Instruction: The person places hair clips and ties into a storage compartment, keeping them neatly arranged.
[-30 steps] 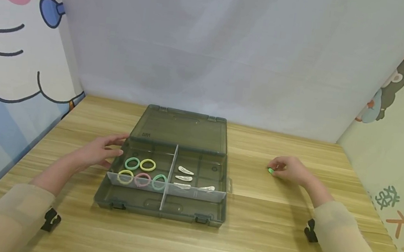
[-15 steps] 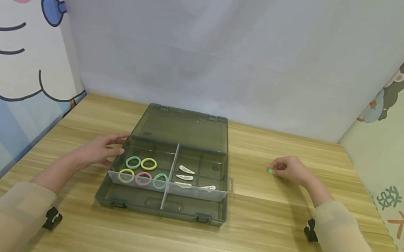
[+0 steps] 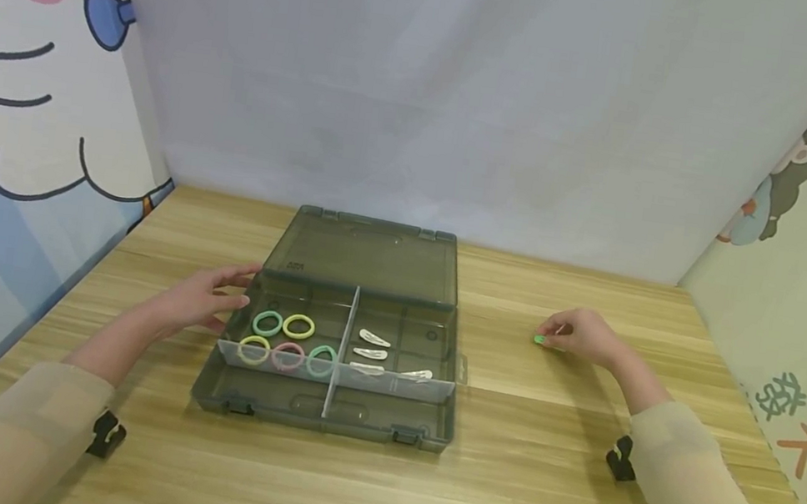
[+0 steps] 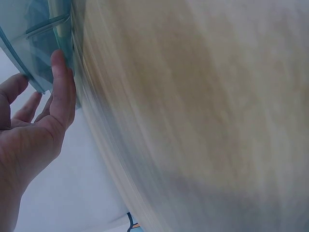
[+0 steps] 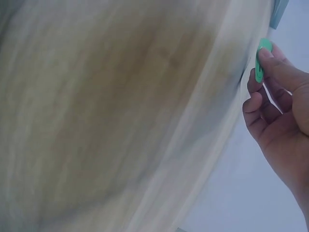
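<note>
Between the thumb and fingers of my right hand (image 3: 582, 336) a small green hair clip (image 5: 261, 60) is pinched, just above the table right of the box. My left hand (image 3: 189, 303) rests against the left side of a grey translucent divided box (image 3: 320, 425), its fingers fairly straight; the left wrist view has the fingertips at the box wall (image 4: 46, 63). Several hair ties, among them a pink one (image 3: 288, 356) and a yellow one (image 3: 299, 327), lie in the back left compartment. The back right compartment holds several white hair clips (image 3: 370, 354).
The box lid (image 3: 373, 257) lies folded back behind the box. Pale dividers (image 3: 387, 382) split the box into compartments. A wooden table (image 3: 511, 484) carries everything. A white cloth (image 3: 451, 107) hangs behind it, with printed panels at both sides.
The green clip has turned slightly in my right fingers and the fingertips have shifted a little. My left hand stays at the box. The head view has drifted slightly.
</note>
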`<action>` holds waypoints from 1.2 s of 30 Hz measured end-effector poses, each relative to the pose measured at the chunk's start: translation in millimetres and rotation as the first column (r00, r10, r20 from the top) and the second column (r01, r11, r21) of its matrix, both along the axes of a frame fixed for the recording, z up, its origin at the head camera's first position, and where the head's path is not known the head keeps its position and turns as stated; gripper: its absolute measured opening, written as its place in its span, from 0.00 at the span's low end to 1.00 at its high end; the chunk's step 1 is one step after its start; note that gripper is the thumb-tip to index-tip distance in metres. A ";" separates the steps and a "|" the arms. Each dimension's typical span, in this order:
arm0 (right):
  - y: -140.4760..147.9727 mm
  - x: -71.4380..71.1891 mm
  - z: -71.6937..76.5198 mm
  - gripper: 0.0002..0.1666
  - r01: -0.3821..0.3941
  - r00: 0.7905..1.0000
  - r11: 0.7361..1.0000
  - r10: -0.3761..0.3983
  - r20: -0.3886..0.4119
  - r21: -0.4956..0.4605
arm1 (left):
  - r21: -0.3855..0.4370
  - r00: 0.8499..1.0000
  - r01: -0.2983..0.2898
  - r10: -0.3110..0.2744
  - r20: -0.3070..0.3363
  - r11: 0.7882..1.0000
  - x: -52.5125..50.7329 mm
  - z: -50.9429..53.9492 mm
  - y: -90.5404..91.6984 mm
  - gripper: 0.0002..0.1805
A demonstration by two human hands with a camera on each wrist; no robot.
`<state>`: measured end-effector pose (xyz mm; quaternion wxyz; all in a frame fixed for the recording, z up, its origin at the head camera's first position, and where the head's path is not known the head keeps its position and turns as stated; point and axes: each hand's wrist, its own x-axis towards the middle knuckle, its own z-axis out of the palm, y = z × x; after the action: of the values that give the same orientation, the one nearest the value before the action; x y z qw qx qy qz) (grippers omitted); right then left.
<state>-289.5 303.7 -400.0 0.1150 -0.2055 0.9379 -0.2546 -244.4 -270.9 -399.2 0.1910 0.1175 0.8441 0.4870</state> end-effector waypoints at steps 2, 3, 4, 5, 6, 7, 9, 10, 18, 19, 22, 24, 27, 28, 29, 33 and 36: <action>-2.6 -0.2 2.9 0.07 -0.002 1.000 1.000 0.002 -0.005 0.007 | 0.003 1.000 0.001 -0.001 -0.003 1.000 -0.1 -0.8 -0.3 0.34; -3.7 -0.4 4.3 0.07 -0.003 1.000 1.000 0.004 -0.009 0.011 | 0.004 1.000 0.002 -0.002 -0.004 1.000 -0.1 -0.9 -0.5 0.34; -4.8 -0.4 6.0 0.08 -0.006 1.000 1.000 0.006 -0.009 0.012 | 0.004 1.000 0.004 -0.004 -0.007 1.000 0.1 -0.9 -0.4 0.34; -6.2 -0.3 7.8 0.08 -0.007 1.000 1.000 0.007 -0.012 0.013 | 0.005 1.000 0.005 -0.005 -0.006 1.000 0.1 -1.1 -0.4 0.34; -7.5 0.0 9.8 0.08 -0.013 1.000 1.000 0.014 -0.015 0.009 | 0.006 1.000 0.006 -0.006 -0.005 1.000 0.1 -1.5 -0.9 0.34; -8.5 0.2 11.7 0.08 -0.021 1.000 1.000 0.021 -0.021 0.005 | 0.004 1.000 0.008 -0.008 -0.005 1.000 -0.2 -1.5 -1.1 0.34; -10.7 0.6 15.7 0.09 -0.028 0.999 1.000 0.028 -0.029 0.001 | 0.000 1.000 0.010 -0.010 -0.004 1.000 -0.8 -1.5 -1.1 0.34; -12.4 1.0 17.8 0.09 -0.028 0.999 1.000 0.028 -0.032 -0.002 | -0.002 1.000 0.014 -0.014 -0.006 1.000 -0.8 -1.6 -1.0 0.35; -26.0 3.1 33.2 0.09 -0.006 0.998 1.000 0.005 -0.056 -0.026 | 0.001 1.000 0.001 -0.001 0.002 1.000 -2.7 -3.6 -1.7 0.34; -27.6 3.4 35.2 0.09 -0.004 0.998 1.000 0.003 -0.061 -0.029 | 0.000 1.000 0.001 -0.001 0.001 1.000 -2.7 -3.5 -1.8 0.34; -31.4 4.4 40.9 0.10 -0.002 0.997 1.000 -0.001 -0.078 -0.032 | -0.003 1.000 0.002 -0.002 -0.004 1.000 -2.8 -3.4 -1.6 0.34; -34.1 4.4 44.2 0.10 -0.001 0.996 0.999 -0.002 -0.085 -0.036 | -0.006 1.000 0.001 -0.001 -0.004 1.000 -2.5 -3.0 -1.3 0.34; -38.0 3.4 47.8 0.11 -0.009 0.994 0.999 0.005 -0.113 -0.036 | -0.006 1.000 0.003 -0.003 0.000 1.000 -1.7 -1.3 0.1 0.34; -39.8 3.3 49.1 0.11 -0.007 0.993 0.999 0.003 -0.116 -0.035 | -0.006 1.000 0.001 -0.001 0.003 1.000 -1.4 -0.8 0.6 0.34; -41.9 3.4 50.5 0.11 -0.008 0.992 0.999 0.004 -0.125 -0.035 | -0.006 1.000 0.000 0.001 0.007 1.000 -1.1 -0.2 1.0 0.34; -51.8 5.4 56.9 0.11 -0.027 0.988 0.999 0.021 -0.152 -0.036 | -0.008 1.000 -0.005 0.005 0.015 1.000 -0.4 1.1 1.7 0.35; -59.1 7.3 61.0 0.10 -0.054 0.984 0.997 0.044 -0.170 -0.053 | -0.010 1.000 -0.008 0.008 0.018 1.000 -0.7 1.0 1.3 0.34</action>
<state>-282.2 244.6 -339.0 0.0356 -0.2527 0.9313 -0.2601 -245.1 -269.6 -398.2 0.1973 0.1089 0.8451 0.4847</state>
